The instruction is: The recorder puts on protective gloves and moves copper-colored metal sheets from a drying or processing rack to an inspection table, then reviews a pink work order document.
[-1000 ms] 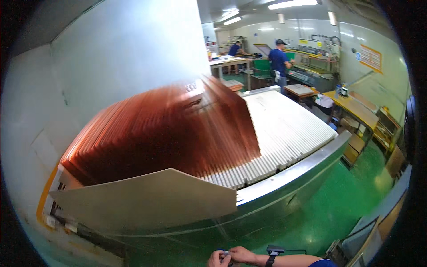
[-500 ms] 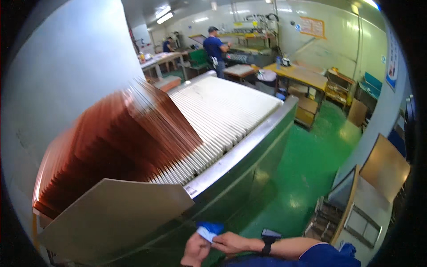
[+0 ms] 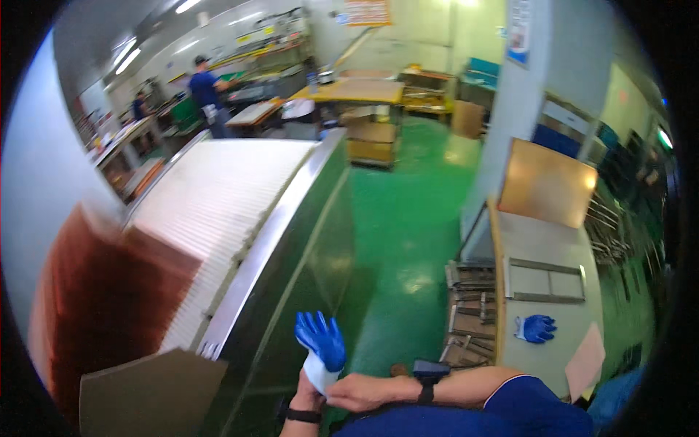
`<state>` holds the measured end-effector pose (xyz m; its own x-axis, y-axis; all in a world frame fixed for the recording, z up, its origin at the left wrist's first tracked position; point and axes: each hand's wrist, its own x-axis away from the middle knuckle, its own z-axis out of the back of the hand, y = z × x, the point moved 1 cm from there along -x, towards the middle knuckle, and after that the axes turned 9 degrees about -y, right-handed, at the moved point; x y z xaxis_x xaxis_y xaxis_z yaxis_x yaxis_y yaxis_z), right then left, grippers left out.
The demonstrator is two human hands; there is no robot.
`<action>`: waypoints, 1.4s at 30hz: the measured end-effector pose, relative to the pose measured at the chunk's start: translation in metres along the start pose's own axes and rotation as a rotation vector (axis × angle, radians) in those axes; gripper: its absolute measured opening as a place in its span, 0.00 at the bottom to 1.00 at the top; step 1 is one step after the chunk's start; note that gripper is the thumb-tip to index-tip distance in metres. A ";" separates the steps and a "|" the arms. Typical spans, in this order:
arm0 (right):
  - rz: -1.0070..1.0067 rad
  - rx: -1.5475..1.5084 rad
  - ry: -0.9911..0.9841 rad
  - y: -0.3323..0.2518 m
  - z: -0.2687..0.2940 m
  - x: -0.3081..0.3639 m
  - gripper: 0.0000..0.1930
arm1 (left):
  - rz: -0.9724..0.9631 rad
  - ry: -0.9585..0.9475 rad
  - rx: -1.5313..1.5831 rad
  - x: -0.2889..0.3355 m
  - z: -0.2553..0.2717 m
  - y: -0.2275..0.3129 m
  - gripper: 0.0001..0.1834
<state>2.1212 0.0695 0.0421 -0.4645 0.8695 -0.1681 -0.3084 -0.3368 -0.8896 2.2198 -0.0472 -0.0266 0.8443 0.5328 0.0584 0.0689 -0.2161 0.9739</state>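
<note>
We pinch the cuff of a blue-and-white glove point(image 3: 321, 349) between our right hand point(image 3: 362, 394) and left hand point(image 3: 309, 402), both clamped on it at waist height, its mate point(image 3: 535, 328) lying on the surface point(image 3: 542, 244) beside us.

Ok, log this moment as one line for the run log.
left hand: in blue glove cuff | right hand: gripping cuff | second blue glove: lying on grey bench at right | copper sheets: left
</note>
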 end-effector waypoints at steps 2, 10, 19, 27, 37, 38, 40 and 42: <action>-0.003 -0.066 -0.018 -0.009 0.006 0.010 0.12 | 0.042 -0.062 -0.343 -0.019 -0.025 0.031 0.24; -0.076 0.000 0.243 -0.008 0.051 0.062 0.10 | 0.227 0.068 -0.880 -0.094 -0.116 0.086 0.16; 0.011 -0.018 0.268 -0.005 0.069 0.086 0.13 | -0.067 -0.375 0.003 -0.124 -0.165 0.070 0.28; -0.742 0.026 0.703 0.047 0.096 0.219 0.17 | 0.375 -0.079 0.246 -0.136 -0.131 -0.002 0.27; -1.767 0.529 1.324 0.048 0.057 0.425 0.25 | 0.643 0.048 0.208 -0.098 -0.094 -0.060 0.26; -1.763 0.539 1.332 0.050 0.058 0.424 0.25 | 0.638 0.003 0.239 -0.097 -0.094 -0.059 0.27; -1.882 0.497 1.244 0.063 0.057 0.431 0.20 | 0.629 -0.029 0.238 -0.100 -0.097 -0.065 0.28; -1.865 0.465 1.269 0.083 0.052 0.450 0.17 | 0.636 -0.091 0.240 -0.102 -0.085 -0.084 0.31</action>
<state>1.8436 0.4140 -0.0851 0.9740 -0.1352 0.1819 0.1775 0.9542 -0.2409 2.0829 -0.0142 -0.0954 0.8004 0.1738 0.5737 -0.3475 -0.6453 0.6803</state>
